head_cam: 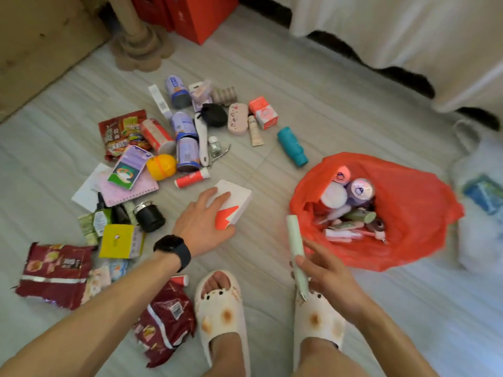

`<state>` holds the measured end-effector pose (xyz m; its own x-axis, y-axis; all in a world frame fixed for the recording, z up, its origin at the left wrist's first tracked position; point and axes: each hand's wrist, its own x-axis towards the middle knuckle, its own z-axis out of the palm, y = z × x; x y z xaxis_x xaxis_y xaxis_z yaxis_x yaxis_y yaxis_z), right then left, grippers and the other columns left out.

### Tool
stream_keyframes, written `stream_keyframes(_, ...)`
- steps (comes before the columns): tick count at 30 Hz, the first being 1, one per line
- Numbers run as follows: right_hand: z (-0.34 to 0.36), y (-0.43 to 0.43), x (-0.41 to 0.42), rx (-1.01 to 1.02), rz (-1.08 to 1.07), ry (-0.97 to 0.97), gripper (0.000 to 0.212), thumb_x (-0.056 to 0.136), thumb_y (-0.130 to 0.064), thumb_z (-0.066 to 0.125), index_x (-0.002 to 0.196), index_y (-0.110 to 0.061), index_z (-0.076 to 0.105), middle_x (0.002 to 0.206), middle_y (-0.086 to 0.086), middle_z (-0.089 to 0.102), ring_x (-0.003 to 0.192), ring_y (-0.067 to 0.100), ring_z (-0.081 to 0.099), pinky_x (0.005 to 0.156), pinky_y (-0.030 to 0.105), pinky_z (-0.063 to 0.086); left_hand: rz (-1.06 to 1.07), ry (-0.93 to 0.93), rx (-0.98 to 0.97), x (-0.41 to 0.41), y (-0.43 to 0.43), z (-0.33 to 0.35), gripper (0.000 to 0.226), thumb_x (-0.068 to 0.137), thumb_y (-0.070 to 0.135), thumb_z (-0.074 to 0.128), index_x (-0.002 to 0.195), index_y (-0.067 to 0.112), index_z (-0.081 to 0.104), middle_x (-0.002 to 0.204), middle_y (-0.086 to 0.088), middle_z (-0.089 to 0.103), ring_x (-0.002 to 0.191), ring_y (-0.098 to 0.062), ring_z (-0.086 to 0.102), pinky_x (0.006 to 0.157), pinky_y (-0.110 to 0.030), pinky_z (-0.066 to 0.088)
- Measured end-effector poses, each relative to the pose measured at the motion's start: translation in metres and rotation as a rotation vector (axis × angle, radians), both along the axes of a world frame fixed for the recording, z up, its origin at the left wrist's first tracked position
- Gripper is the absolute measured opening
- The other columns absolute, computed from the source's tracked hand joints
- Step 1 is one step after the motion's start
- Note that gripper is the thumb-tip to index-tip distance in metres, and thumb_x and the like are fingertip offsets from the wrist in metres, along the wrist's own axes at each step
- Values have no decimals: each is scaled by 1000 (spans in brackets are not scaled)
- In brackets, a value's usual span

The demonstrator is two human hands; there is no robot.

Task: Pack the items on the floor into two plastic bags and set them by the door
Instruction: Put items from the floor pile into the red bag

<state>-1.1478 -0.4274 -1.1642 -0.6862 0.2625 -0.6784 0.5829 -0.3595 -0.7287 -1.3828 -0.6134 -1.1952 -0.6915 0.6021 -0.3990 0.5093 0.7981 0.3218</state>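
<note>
Left hand (202,220) reaches forward, fingers curled over a white box (234,202) on the floor; right hand (330,270) grips a pale green tube (295,240) near the red bag (402,213).

the heap of items (174,148) lies left of the open bag (413,213) on the floor (313,104).

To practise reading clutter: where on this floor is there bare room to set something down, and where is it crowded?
Bare floor lies between the teal bottle, bedsheet and red bag; more lies below that bag, right of the right slipper. Crowded: from the cans down to the snack packets.
</note>
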Motion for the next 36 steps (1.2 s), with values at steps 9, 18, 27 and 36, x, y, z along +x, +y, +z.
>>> stream_keyframes(9, -35, 129, 47, 311, -487, -256, 21, 98, -11, 52, 108, 6, 58, 68, 7, 67, 62, 19, 64, 53, 32, 56, -639, 163, 131, 66, 120, 80, 82, 72, 69, 46, 146, 38, 31, 158, 5, 20, 123, -32, 46, 100, -42, 42)
stream_keyframes(18, -60, 145, 33, 268, -689, -201, 28, 95, -15, 53, 119, -5, 65, 110, 8, 73, 100, 26, 67, 84, 35, 55, -786, 93, 16, 112, 186, 64, 79, 73, 60, 56, 143, 34, 31, 154, 1, 21, 113, -38, 48, 90, -41, 42)
stream_keyframes(27, -37, 120, 67, 97, -719, -18, 29, 99, -22, 55, 123, -7, 58, 112, 18, 69, 98, 32, 69, 69, 46, 59, -920, 186, 142, 131, 209, 27, 76, 86, 71, 25, 144, 24, 38, 154, -7, 32, 140, -36, 27, 115, -48, 22)
stream_keyframes(36, -36, 168, 35, 855, -334, -169, 43, 92, -22, 63, 132, -8, 55, 134, 16, 56, 122, 31, 53, 105, 45, 42, -601, 403, -250, 80, 199, 20, 51, 87, 26, 55, 136, 32, 43, 154, -13, 21, 136, -35, 27, 106, -49, 30)
